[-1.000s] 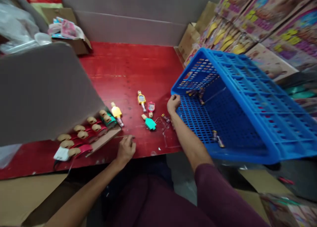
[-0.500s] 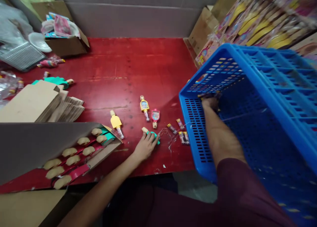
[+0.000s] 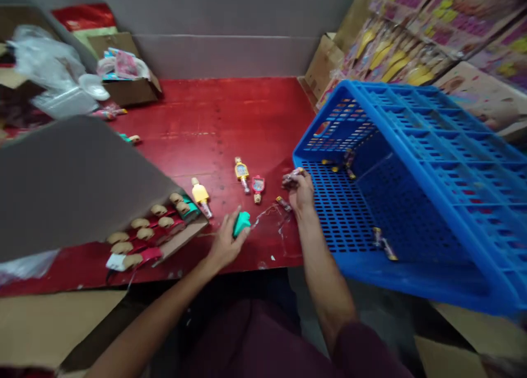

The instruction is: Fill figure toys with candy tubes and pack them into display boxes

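My left hand (image 3: 225, 240) is closed round a green plastic toy (image 3: 242, 222), just above the red table. At the crate's near lip, my right hand (image 3: 303, 195) grips a bunch of small wrapped tubes (image 3: 293, 177), their number hidden by the fingers. One more small tube (image 3: 283, 203) lies on the table below that hand. Between and beyond the hands lie a yellow toy with a picture window (image 3: 241, 171) and a pink toy (image 3: 258, 185). Farther left is a plain yellow toy (image 3: 200, 193) with a clear tube end.
A blue plastic crate (image 3: 329, 202) lies on its side at right, several tubes (image 3: 385, 243) inside. At left, an open carton (image 3: 181, 238) holds rows of pink and green toys. Packaged goods (image 3: 382, 54) are stacked at the back right; a small box (image 3: 132, 92) stands back left.
My right hand has come out of the crate to the left, bringing small tubes. My left hand has lifted the green toy and turned it. The view has shifted.
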A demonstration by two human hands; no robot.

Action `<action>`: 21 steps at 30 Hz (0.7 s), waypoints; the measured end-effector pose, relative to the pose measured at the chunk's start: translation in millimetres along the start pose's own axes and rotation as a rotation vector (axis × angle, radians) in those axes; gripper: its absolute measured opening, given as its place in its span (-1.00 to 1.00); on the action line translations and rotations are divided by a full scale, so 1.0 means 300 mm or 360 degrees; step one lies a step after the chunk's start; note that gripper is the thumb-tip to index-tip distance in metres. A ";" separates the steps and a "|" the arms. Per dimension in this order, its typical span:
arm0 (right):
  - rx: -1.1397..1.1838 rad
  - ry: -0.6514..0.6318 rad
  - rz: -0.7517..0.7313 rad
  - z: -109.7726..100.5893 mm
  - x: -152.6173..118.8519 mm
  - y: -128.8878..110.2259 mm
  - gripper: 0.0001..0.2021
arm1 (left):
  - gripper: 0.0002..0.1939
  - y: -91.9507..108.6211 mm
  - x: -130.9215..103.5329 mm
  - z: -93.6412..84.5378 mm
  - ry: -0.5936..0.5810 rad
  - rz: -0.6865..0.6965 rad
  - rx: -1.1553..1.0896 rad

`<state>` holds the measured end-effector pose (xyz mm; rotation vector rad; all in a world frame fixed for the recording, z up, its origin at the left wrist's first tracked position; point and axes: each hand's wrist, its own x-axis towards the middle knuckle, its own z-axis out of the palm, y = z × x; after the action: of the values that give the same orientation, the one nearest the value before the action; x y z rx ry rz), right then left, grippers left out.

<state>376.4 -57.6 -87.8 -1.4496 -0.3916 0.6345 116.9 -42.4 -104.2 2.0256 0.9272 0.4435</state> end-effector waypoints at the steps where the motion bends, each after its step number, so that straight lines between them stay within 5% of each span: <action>1: 0.0095 -0.0129 0.0000 0.035 -0.078 0.002 -0.68 | -0.50 0.019 -0.029 -0.042 -0.0023 -0.0052 -0.0153; 6: -0.0073 -0.0979 -0.0164 0.099 -0.408 -0.056 -0.58 | -0.43 0.102 -0.186 -0.227 -0.0097 -0.0227 -0.0456; 11: -0.0797 -0.1538 -0.0760 0.105 -0.557 -0.155 -0.74 | -0.50 0.134 -0.327 -0.313 -0.0058 -0.0087 -0.0258; 15: -0.0925 -0.1808 -0.1198 0.133 -0.600 -0.194 -0.79 | -0.49 0.144 -0.397 -0.342 -0.0081 -0.0002 -0.0088; 21: -0.0853 -0.1961 -0.1429 0.136 -0.627 -0.167 -0.84 | -0.49 0.154 -0.453 -0.364 -0.0287 -0.0044 -0.0095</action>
<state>213.2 -141.1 -10.3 -1.0044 -2.1558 0.6130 -17.8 -101.0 0.4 1.9601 0.8213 0.2653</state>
